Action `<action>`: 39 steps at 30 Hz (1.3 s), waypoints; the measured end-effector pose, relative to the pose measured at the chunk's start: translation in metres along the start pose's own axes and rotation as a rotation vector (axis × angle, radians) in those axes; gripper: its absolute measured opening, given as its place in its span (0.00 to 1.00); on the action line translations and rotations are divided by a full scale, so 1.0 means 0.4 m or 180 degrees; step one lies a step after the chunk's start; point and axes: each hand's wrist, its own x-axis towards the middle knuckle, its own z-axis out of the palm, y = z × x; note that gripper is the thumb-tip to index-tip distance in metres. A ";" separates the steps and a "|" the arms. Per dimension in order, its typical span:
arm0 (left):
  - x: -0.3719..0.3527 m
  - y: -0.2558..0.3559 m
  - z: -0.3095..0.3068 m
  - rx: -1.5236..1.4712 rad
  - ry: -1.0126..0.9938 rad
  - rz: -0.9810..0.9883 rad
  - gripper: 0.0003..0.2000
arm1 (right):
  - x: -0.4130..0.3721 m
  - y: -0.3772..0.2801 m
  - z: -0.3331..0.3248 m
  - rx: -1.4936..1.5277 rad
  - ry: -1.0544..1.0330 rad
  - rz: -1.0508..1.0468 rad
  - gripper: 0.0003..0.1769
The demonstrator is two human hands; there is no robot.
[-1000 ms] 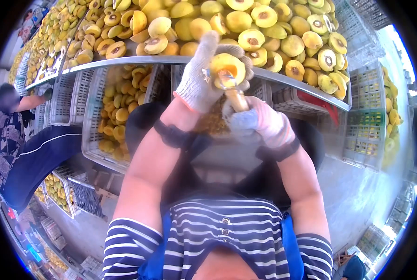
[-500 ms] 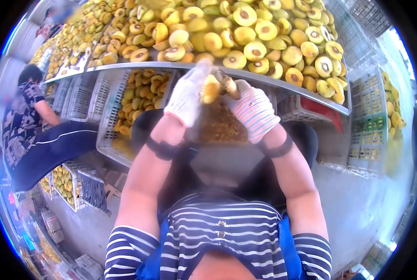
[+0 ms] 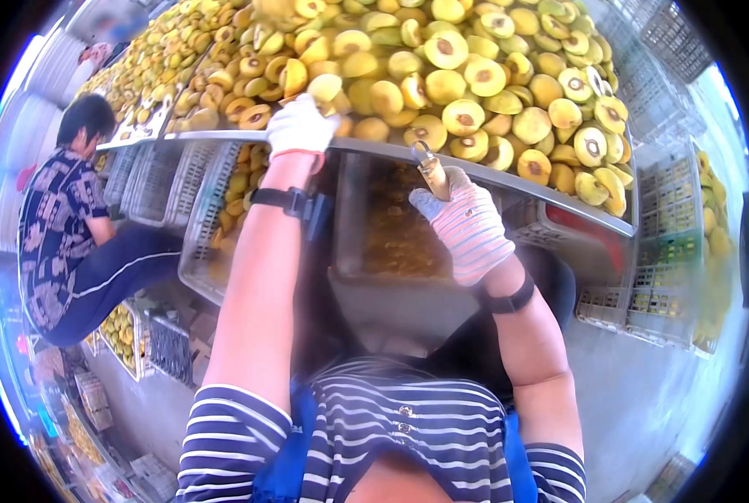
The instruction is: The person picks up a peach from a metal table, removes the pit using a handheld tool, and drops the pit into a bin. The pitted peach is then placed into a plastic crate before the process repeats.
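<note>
My left hand (image 3: pixel 302 127), in a white knit glove, is at the near edge of the heap of halved yellow fruit (image 3: pixel 462 117). Its fingers are curled together beside a pale fruit half (image 3: pixel 324 87), and what they hold, if anything, is hidden. My right hand (image 3: pixel 468 220), in a striped glove, is closed around the handle of a small tool (image 3: pixel 432 174). A metal loop at the tool's tip points up and away. That hand is in front of the metal table edge, right of an open bin (image 3: pixel 345 226) with brownish bits inside.
A crate of fruit halves (image 3: pixel 192 243) stands under the table at left. Another person (image 3: pixel 64 201) sits farther left, near more crates. Stacked white crates (image 3: pixel 664 251) stand at right. The table's metal rim (image 3: pixel 551 198) runs across in front of me.
My hands have parted. The left has moved left to the fruit heap, and the yellow fruit piece between them is no longer visible there. The right has moved slightly right and down, still with the tool.
</note>
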 end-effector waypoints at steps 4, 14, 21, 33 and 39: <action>-0.051 -0.029 -0.044 -0.0849 0.0163 0.0936 0.30 | 0.017 0.018 0.005 0.1941 0.0058 0.0436 0.20; -0.286 0.093 -0.030 -0.4083 -0.1002 0.1934 0.29 | 0.000 -0.001 -0.040 0.4208 -0.0514 0.0478 0.19; -0.255 0.144 0.029 -0.4027 -0.1134 0.1770 0.16 | 0.010 -0.008 -0.024 0.3682 0.0219 0.0869 0.13; -0.245 0.165 0.112 -0.6162 -0.1043 0.1060 0.19 | 0.036 -0.019 0.046 0.3121 0.0349 0.0647 0.20; -0.213 0.125 0.110 -0.5783 -0.0586 0.1560 0.16 | 0.006 -0.013 0.049 0.0046 0.0477 -0.0417 0.24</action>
